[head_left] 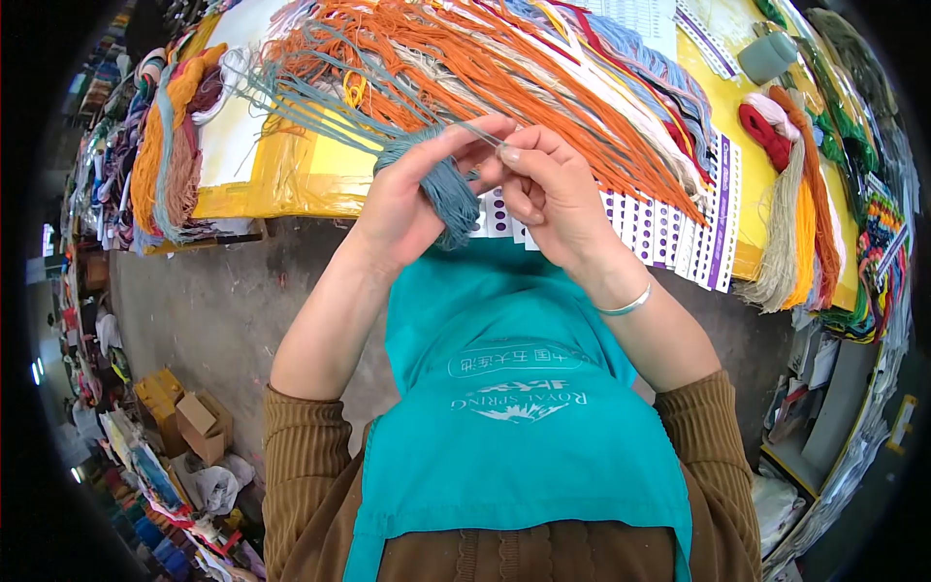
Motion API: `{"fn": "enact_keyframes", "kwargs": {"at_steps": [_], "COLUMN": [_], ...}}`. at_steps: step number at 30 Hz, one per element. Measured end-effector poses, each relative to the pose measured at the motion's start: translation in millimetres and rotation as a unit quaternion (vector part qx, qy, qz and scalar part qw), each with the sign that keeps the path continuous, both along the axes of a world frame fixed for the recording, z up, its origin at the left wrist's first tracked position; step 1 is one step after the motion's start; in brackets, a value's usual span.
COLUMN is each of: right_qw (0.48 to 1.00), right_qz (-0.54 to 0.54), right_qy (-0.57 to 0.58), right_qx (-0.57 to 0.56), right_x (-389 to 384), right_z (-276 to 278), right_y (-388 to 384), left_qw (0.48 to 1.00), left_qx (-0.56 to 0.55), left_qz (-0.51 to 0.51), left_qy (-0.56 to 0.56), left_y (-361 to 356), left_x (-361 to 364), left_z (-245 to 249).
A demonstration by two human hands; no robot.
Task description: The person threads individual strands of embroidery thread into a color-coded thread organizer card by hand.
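Observation:
My left hand (398, 199) is closed around a blue-grey skein of embroidery thread (451, 211), whose looped end hangs below the fingers. From the top of this skein, loose strands (325, 121) trail away to the upper left over the table. Close beside it, my right hand (562, 184) pinches a thin length of the same thread between thumb and fingers. That thread runs taut across the left fingertips. Just beyond both hands lies a large spread of orange, white, grey, red and blue threads (485, 63).
Punched cards (720, 209) line the table's front edge, under the threads. Skeins lie at the left (179, 136) and right (800, 204) on the yellow table (310, 184). A grey-green cylinder (766, 58) is at the back right. Cardboard boxes (204, 427) sit on the floor.

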State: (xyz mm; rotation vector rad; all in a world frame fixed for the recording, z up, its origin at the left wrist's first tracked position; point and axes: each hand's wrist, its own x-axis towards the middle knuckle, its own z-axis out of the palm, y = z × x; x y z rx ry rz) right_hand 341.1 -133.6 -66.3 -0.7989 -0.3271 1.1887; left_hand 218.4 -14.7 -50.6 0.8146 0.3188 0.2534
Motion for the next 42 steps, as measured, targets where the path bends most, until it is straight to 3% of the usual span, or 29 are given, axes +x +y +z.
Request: {"fn": "enact_keyframes", "kwargs": {"at_steps": [2, 5, 17, 23, 25, 28, 30, 32, 34, 35, 38, 40, 42], "right_qw": [0.999, 0.989, 0.99, 0.895, 0.962, 0.99, 0.984, 0.966, 0.973, 0.948, 0.839, 0.637, 0.357], "right_qz": [0.025, 0.022, 0.025, 0.074, 0.024, -0.013, -0.158, -0.03, -0.133, -0.285, -0.404, -0.436, -0.416], "right_qy": [-0.01, -0.133, -0.127, -0.427, -0.272, 0.026, -0.011, 0.062, -0.029, -0.088, -0.364, -0.635, -0.83], "right_qx": [-0.018, -0.067, -0.05, -0.103, 0.001, 0.137, 0.081, 0.25, 0.185, 0.109, 0.021, -0.044, -0.103], "right_x": [4, 5, 4, 20, 31, 60, 87, 175, 239, 270, 375, 361, 334], "right_z": [-1, 3, 4, 11, 14, 41, 66, 58, 82, 94, 128, 156, 181], "right_y": [-3, -3, -5, -8, -10, -22, -35, -75, -128, -158, -255, -256, -249], "left_qw": [0.997, 0.997, 0.994, 0.99, 0.999, 0.96, 0.952, 0.952, 0.949, 0.947, 0.937, 0.934, 0.938], "left_qx": [0.027, 0.044, 0.065, 0.122, 0.021, -0.209, -0.233, -0.171, -0.122, -0.087, 0.012, 0.044, 0.042], "left_qz": [0.049, 0.047, 0.063, 0.008, -0.028, -0.011, 0.095, 0.134, 0.217, 0.243, 0.29, 0.291, 0.272], "left_qy": [0.046, 0.044, 0.056, 0.072, -0.019, -0.188, -0.176, -0.216, -0.195, -0.19, -0.193, -0.201, -0.21], "left_y": [-4, 0, -2, 7, 29, 78, 104, 147, 181, 197, 227, 220, 178], "left_x": [2, -2, -3, -8, -25, -59, -90, -138, -195, -225, -295, -294, -248], "left_z": [3, -1, -3, 1, -1, 3, 29, 26, 28, 30, 37, 47, 61]}}
